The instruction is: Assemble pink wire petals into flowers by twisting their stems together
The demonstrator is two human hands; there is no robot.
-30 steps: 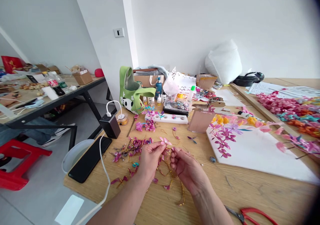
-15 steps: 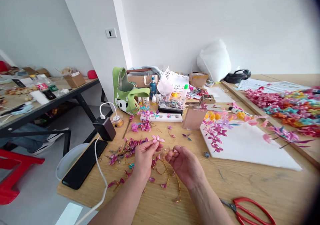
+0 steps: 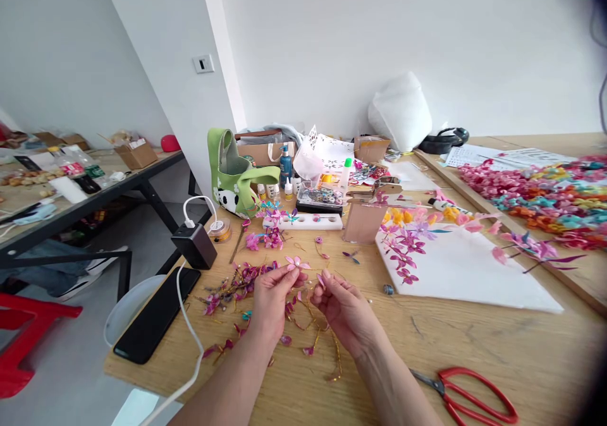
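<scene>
My left hand (image 3: 275, 293) is closed in a pinch on a pink flower (image 3: 297, 263) with a pale centre, its petals facing up above the fingertips. Close by on the right, my right hand (image 3: 342, 306) pinches a small pink petal (image 3: 321, 280) between thumb and fingers. Any stem inside either grip is hidden. Beneath and around both hands, purple petals with gold wire stems (image 3: 310, 350) lie loose on the wooden table (image 3: 303, 394). A heap of magenta wired petals (image 3: 246, 280) spreads left of my left hand.
Red-handled scissors (image 3: 474, 391) lie at the front right. A white foam board (image 3: 474, 274) bearing finished-looking flowers is at right. A black phone (image 3: 156, 315), a charger block (image 3: 194, 247) and its white cable line the left edge. Behind stand a green bag (image 3: 232, 182) and small bottles.
A pink petal now shows in my right hand's pinch, and its fingers have turned slightly toward the left hand. The left hand keeps holding the flower. The whole view has shifted slightly.
</scene>
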